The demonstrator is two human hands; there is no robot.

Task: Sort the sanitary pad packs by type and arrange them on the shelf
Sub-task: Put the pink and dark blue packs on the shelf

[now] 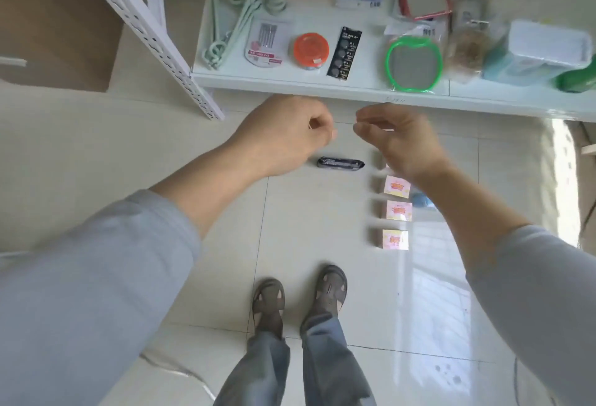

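Observation:
On the tiled floor lies a dark sanitary pad pack [340, 163], just below and between my hands. To its right, three pink-and-white pad packs [396, 186] [399, 211] [395, 239] stand in a column, and a further one is mostly hidden under my right wrist. My left hand [287, 134] hovers above the floor with its fingers curled in and nothing visible in it. My right hand [396, 141] hovers beside it, fingers loosely bent and holding nothing. Both hands are just in front of the white shelf [322, 86] edge.
The shelf carries green hangers [245, 11], an orange-lidded jar [310, 50], a black battery card [345, 52], framed mirrors [412, 63] and a teal box [535, 53]. A white perforated upright [154, 34] leans at left beside a cardboard box [54, 21]. My feet [300, 299] stand below.

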